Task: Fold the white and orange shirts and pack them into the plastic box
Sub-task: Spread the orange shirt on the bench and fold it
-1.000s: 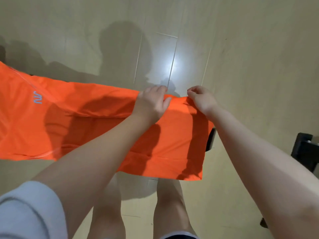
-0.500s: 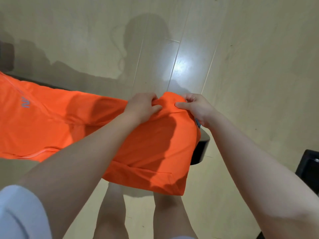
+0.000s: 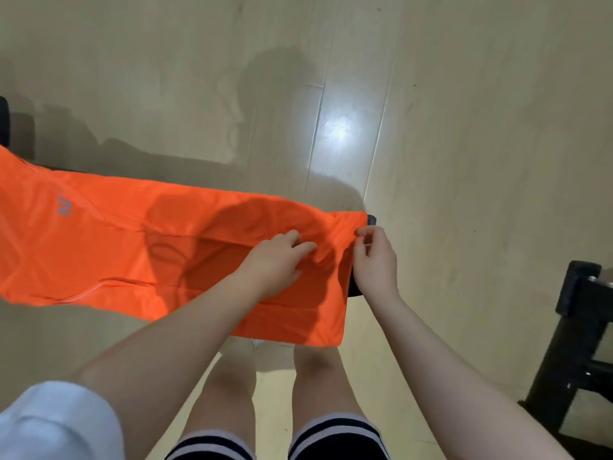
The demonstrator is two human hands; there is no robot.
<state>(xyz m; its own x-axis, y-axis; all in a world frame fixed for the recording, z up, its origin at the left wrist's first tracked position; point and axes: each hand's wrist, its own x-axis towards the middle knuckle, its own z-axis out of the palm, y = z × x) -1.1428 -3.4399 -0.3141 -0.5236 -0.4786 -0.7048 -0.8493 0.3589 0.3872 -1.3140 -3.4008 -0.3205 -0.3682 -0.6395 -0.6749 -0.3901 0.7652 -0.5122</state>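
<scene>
The orange shirt (image 3: 109, 247) lies stretched from the left edge to the middle of the view, over a dark bench whose end (image 3: 371, 220) peeks out at the right. A small grey logo shows near its left part. My left hand (image 3: 275, 260) rests on the shirt's right portion, fingers spread on bunched cloth. At the shirt's right edge my right hand (image 3: 374, 257) pinches the fabric between thumb and fingers. No white shirt or plastic box is in view.
Pale wooden floor (image 3: 464, 144) lies all around, with a bright light glare near the middle. A black frame (image 3: 577, 330) stands at the right edge. My bare legs and striped shorts show at the bottom.
The shirt's right end, held up bunched between both hands before, now lies lower and flatter. Both hands have dropped toward me, and the left hand has loosened onto the cloth.
</scene>
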